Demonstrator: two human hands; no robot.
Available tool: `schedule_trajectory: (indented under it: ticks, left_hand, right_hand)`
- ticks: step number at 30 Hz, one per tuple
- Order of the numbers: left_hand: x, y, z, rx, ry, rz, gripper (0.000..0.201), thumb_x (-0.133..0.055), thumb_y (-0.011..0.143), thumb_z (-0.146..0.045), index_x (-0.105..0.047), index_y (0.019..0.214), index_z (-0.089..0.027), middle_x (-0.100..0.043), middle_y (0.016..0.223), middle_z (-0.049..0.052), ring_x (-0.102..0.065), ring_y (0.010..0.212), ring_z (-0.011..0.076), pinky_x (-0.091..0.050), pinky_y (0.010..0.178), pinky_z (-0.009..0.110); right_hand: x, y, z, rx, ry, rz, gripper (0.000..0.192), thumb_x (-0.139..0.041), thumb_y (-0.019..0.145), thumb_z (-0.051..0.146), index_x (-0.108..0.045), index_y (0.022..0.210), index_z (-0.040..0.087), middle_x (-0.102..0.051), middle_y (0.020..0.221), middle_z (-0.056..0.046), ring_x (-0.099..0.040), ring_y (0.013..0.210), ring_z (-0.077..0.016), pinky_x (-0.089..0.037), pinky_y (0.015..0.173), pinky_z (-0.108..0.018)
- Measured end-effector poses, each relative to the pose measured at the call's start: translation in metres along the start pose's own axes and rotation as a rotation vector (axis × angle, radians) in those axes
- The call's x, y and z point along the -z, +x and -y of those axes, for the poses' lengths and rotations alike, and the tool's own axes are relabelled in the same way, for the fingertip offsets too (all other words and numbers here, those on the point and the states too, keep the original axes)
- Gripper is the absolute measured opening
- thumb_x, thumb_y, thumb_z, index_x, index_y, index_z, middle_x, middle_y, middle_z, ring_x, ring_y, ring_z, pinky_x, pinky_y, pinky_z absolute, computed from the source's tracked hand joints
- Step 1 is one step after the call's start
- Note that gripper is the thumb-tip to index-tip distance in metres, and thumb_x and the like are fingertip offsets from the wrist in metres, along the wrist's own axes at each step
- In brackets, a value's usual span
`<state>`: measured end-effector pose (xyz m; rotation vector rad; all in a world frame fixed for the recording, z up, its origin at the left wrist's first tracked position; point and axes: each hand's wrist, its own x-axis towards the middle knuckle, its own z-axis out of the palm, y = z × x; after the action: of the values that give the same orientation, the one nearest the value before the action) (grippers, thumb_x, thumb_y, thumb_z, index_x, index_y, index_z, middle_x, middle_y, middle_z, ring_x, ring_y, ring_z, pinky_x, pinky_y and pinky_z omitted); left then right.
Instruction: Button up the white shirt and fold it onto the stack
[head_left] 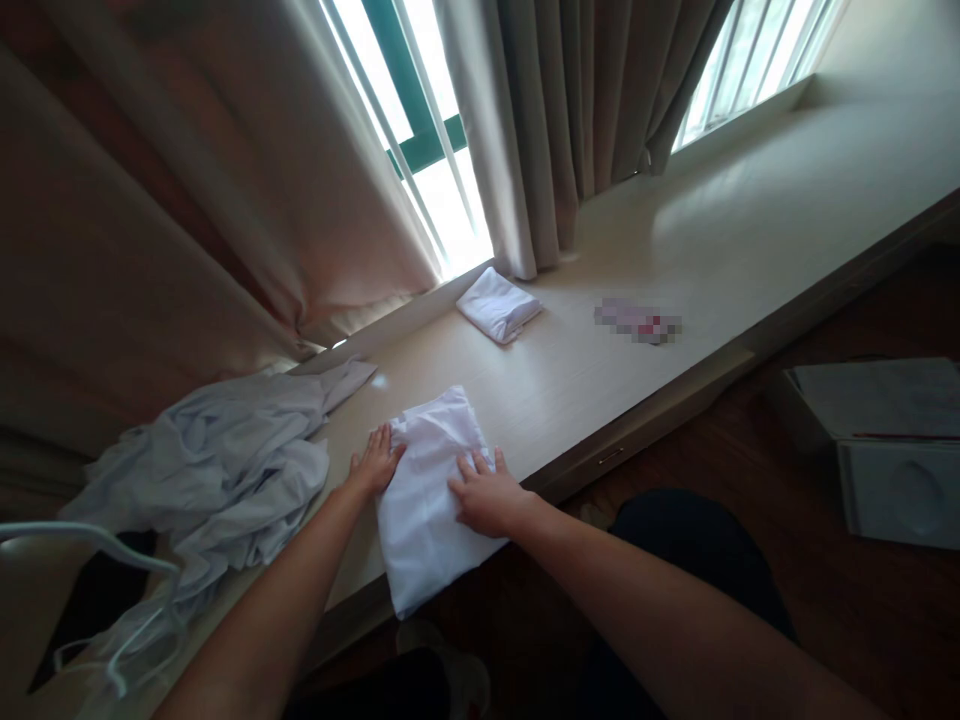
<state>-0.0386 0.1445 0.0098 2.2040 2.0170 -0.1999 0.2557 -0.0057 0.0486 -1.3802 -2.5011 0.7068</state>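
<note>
A white cloth garment (427, 510), folded into a flat rectangle, lies on the pale ledge (555, 400), its near end reaching past the front edge. My left hand (377, 462) rests on its left side near the far corner, fingers stretched out. Pressed flat on the right side is my right hand (484, 492), with its fingers spread. Farther back, a smaller folded white cloth (498, 304) sits against the window side. To the left spreads a crumpled heap of white cloth (232, 460).
Beige curtains (525, 120) hang along the window behind the ledge. A blurred-out flat item (637, 320) lies to the right. White bent wire or tubing (90, 535) stands at lower left. On the wooden floor at right is a lidded grey-white box (900, 490). A drawer handle (610, 456) marks the ledge's front.
</note>
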Motion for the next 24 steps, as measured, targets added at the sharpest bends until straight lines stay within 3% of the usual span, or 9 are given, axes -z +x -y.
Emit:
schedule_trajectory:
  ticks: [3,5,7,11,15,19,24]
  left_hand:
    - [0.007,-0.035,0.003,-0.131,0.042,-0.134,0.068,-0.026,0.102,-0.050,-0.017,0.161,-0.019,-0.017,0.168,0.013,-0.014,0.156,0.0308,-0.020,0.121,0.059]
    - [0.007,-0.070,0.009,-0.233,0.046,-0.267,0.060,-0.032,0.102,-0.040,-0.027,0.159,-0.023,-0.030,0.164,0.012,-0.028,0.151,0.0293,-0.026,0.121,0.051]
    - [0.004,-0.107,0.016,-0.267,0.032,-0.316,0.054,-0.036,0.100,-0.030,-0.040,0.154,-0.026,-0.045,0.154,0.011,-0.044,0.140,0.0284,-0.034,0.117,0.047]
    - [-0.005,-0.164,0.033,-0.417,-0.007,-0.142,0.062,-0.040,0.090,-0.011,-0.047,0.149,-0.032,-0.050,0.150,0.005,-0.049,0.135,0.0246,-0.039,0.115,0.043]
    - [-0.008,-0.187,0.040,-0.509,-0.072,0.010,0.086,-0.042,0.077,0.001,-0.033,0.157,-0.030,-0.036,0.162,0.004,-0.035,0.148,0.0236,-0.032,0.122,0.045]
    - [-0.003,-0.202,0.042,-0.569,-0.096,0.132,0.107,-0.055,0.065,-0.003,-0.017,0.162,-0.028,-0.021,0.168,0.006,-0.024,0.154,0.0286,-0.028,0.123,0.048]
    - [-0.006,-0.227,0.040,-0.511,-0.080,0.055,0.104,-0.065,0.067,-0.013,-0.021,0.160,-0.030,-0.024,0.167,0.007,-0.026,0.152,0.0296,-0.029,0.121,0.047]
  right_hand:
    - [0.012,0.000,-0.003,0.065,0.007,-0.043,0.042,-0.040,0.100,0.026,-0.056,0.139,0.018,-0.043,0.154,-0.020,-0.027,0.149,-0.0422,-0.012,0.109,-0.082]
    - [0.017,-0.003,-0.008,0.113,0.020,-0.074,0.048,-0.038,0.095,0.013,-0.055,0.139,0.022,-0.046,0.154,-0.015,-0.029,0.150,-0.0363,-0.013,0.111,-0.080]
    - [0.019,-0.007,-0.014,0.148,0.037,-0.080,0.055,-0.039,0.089,0.005,-0.056,0.138,0.024,-0.046,0.155,-0.012,-0.033,0.149,-0.0311,-0.016,0.114,-0.075]
    - [0.012,-0.016,-0.031,0.139,0.060,0.016,0.064,-0.038,0.084,0.001,-0.058,0.137,0.030,-0.042,0.159,-0.005,-0.038,0.147,-0.0267,-0.020,0.117,-0.069]
    - [0.005,-0.021,-0.040,0.148,0.032,0.186,0.090,-0.041,0.072,-0.005,-0.038,0.154,0.032,-0.021,0.168,-0.004,-0.021,0.155,-0.0276,-0.014,0.119,-0.069]
    - [0.003,-0.027,-0.040,0.185,0.010,0.288,0.108,-0.042,0.063,-0.009,-0.021,0.160,0.034,-0.010,0.170,-0.002,-0.007,0.157,-0.0258,-0.003,0.121,-0.066]
    - [-0.005,-0.037,-0.036,0.227,-0.040,0.276,0.112,-0.048,0.064,-0.007,-0.013,0.161,0.035,-0.005,0.170,-0.003,-0.004,0.157,-0.0283,-0.001,0.121,-0.065]
